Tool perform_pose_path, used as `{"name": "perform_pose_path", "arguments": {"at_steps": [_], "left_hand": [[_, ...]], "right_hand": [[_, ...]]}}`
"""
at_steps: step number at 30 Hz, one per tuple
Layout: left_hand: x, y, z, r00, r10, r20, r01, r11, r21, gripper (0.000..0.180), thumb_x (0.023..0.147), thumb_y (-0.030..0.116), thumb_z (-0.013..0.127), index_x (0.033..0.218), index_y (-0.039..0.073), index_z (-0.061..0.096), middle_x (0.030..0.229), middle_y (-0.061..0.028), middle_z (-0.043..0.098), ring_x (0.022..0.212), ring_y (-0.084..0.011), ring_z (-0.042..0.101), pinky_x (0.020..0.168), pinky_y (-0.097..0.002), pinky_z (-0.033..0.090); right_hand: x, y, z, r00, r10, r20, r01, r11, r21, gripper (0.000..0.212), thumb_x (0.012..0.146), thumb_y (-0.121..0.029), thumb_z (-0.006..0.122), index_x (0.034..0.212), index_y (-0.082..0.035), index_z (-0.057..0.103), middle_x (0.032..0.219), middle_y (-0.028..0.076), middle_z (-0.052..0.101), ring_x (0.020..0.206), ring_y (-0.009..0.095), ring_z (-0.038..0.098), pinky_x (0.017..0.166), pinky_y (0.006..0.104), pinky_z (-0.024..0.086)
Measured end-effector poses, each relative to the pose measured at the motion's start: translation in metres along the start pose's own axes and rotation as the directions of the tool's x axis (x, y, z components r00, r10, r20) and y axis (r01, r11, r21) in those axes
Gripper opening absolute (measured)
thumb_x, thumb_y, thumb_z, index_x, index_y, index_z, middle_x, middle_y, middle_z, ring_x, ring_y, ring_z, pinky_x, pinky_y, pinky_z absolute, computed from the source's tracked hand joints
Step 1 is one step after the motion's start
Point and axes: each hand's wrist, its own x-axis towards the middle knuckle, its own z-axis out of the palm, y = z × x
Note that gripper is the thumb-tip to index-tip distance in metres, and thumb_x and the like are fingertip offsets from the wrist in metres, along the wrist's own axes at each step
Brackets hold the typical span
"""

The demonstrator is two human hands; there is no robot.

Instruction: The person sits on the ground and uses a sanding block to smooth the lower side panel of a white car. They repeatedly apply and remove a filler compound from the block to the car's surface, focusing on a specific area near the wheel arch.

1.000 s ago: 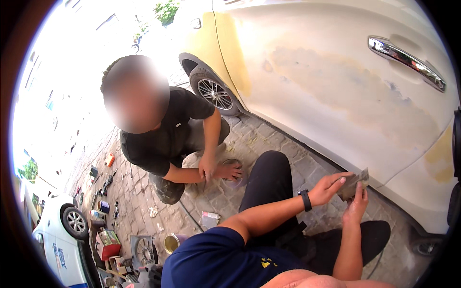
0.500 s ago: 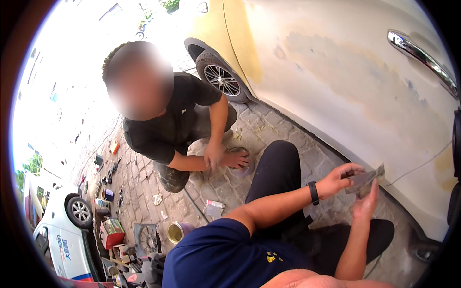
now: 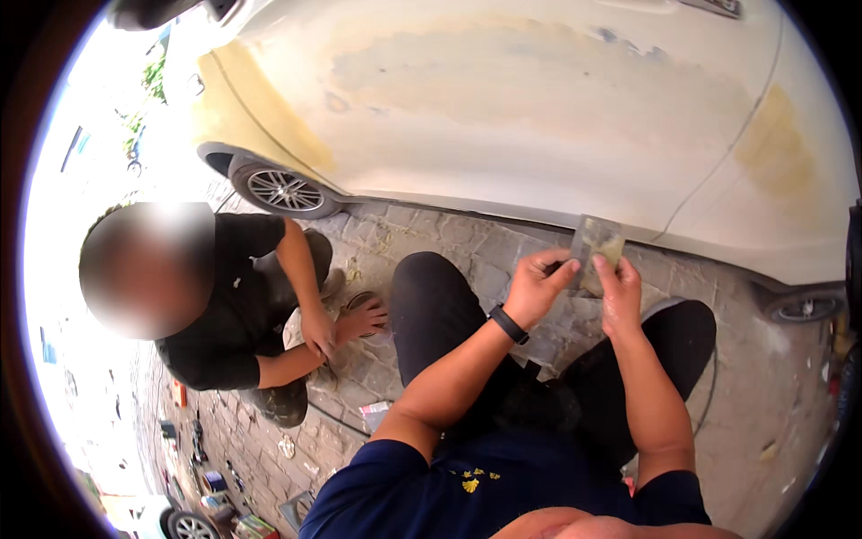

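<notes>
A small grey sheet of sandpaper [image 3: 593, 234], smeared with pale yellow, is pinched between both my hands in front of the car's lower edge. My left hand [image 3: 540, 286] grips its left side with thumb and fingers. My right hand [image 3: 620, 292] holds the lower right, thumb laid over the sheet. Beyond it stands the pale car [image 3: 503, 135], its door marked with greyish sanded areas and a yellow patch [image 3: 779, 148] towards the rear.
To my left a person in a black shirt [image 3: 238, 287] crouches, one hand at a round object [image 3: 361, 310] on the stone paving [image 3: 422, 229]. A wheel [image 3: 285, 190] is behind them. A hose [image 3: 330, 419], a small packet [image 3: 373, 413] and several tools lie around.
My view has turned right, so the car and the crouching person appear further left. The sandpaper is now tilted up, its face showing more, still in both hands.
</notes>
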Motion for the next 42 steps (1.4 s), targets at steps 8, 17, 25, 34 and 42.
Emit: {"name": "perform_pose_path", "arguments": {"at_steps": [8, 17, 25, 34, 42], "left_hand": [[0.000, 0.001, 0.000, 0.995, -0.092, 0.033, 0.092, 0.996, -0.005, 0.016, 0.097, 0.005, 0.075, 0.112, 0.000, 0.077, 0.099, 0.0006, 0.075, 0.087, -0.0050, 0.063, 0.078, -0.0224, 0.050], [0.009, 0.012, -0.004, 0.986, -0.166, 0.009, 0.165, 0.982, 0.096, 0.027, 0.102, 0.019, 0.071, 0.082, 0.001, 0.074, 0.075, -0.0028, 0.072, 0.068, -0.0090, 0.061, 0.061, -0.0282, 0.045], [0.003, 0.090, 0.015, 0.963, -0.046, 0.266, -0.145, 0.743, 0.654, 0.054, 0.105, 0.035, 0.060, 0.067, -0.003, 0.058, 0.058, -0.0228, 0.053, 0.052, -0.0415, 0.051, 0.054, -0.0485, 0.041], [-0.047, 0.190, 0.131, 0.492, 0.268, 0.829, -0.518, 0.855, 0.031, 0.054, 0.110, 0.035, 0.052, 0.075, -0.004, 0.065, 0.061, -0.0158, 0.058, 0.057, -0.0330, 0.060, 0.056, -0.0413, 0.046], [-0.055, 0.251, 0.163, 0.351, 0.011, 0.936, -0.361, 0.924, 0.125, 0.050, 0.104, 0.032, 0.055, 0.068, -0.001, 0.063, 0.064, -0.0185, 0.062, 0.060, -0.0414, 0.059, 0.059, -0.0465, 0.047]], "right_hand": [[0.004, -0.020, -0.002, 0.985, 0.142, 0.094, -0.146, 0.989, 0.036, 0.027, 0.102, -0.026, 0.074, 0.111, -0.001, 0.072, 0.096, 0.000, 0.070, 0.083, 0.006, 0.060, 0.072, 0.0264, 0.049], [0.006, -0.018, -0.005, 0.995, 0.092, 0.044, -0.092, 0.996, 0.001, 0.025, 0.102, -0.026, 0.073, 0.109, -0.002, 0.070, 0.092, -0.002, 0.067, 0.078, 0.005, 0.057, 0.068, 0.0267, 0.049], [0.012, -0.018, -0.004, 0.979, 0.171, -0.111, -0.164, 0.984, 0.070, 0.029, 0.099, -0.028, 0.076, 0.112, -0.003, 0.071, 0.101, 0.002, 0.072, 0.086, 0.010, 0.065, 0.075, 0.0293, 0.053], [0.004, -0.005, 0.002, 0.984, 0.172, -0.039, -0.173, 0.985, -0.014, 0.030, 0.099, -0.030, 0.077, 0.110, -0.003, 0.071, 0.094, -0.001, 0.069, 0.080, 0.007, 0.060, 0.072, 0.0289, 0.052], [0.001, 0.000, -0.003, 0.995, 0.099, -0.015, -0.098, 0.994, 0.056, 0.028, 0.101, -0.028, 0.075, 0.106, -0.001, 0.070, 0.085, -0.003, 0.063, 0.073, 0.005, 0.053, 0.063, 0.0279, 0.049]]}}
